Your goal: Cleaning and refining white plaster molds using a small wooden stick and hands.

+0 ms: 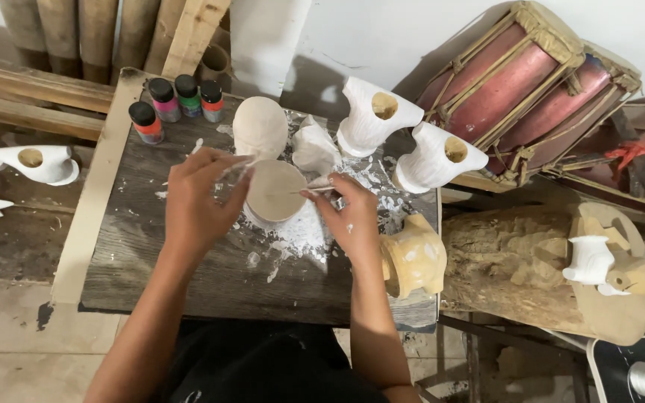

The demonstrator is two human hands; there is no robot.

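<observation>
Head view, looking down on my two arms at a worn wooden board (188, 254) spattered with white paste. Nearest me, an ochre carved figure (414, 257) lies at the board's right edge, untouched. Just beyond it, my right hand (349, 216) pinches a thin stick-like tool (315, 192), fingers narrowed on it, its far end resting on the flat tan face of a round wooden piece (274, 190). My left hand (195, 201) is curled close against that piece's left side and grips a slender pale tool or brush; I cannot tell which. I judge the step in hand to be coating or smoothing the piece's face; the next stroke would call for a light, steady touch while the left hand braces the piece. Farther back stand a rounded pale form (260, 125), two white carved pieces with round holes (375, 116), and four small paint bottles (177, 101). Farthest right, a red drum (524, 82) leans on the wall.
</observation>
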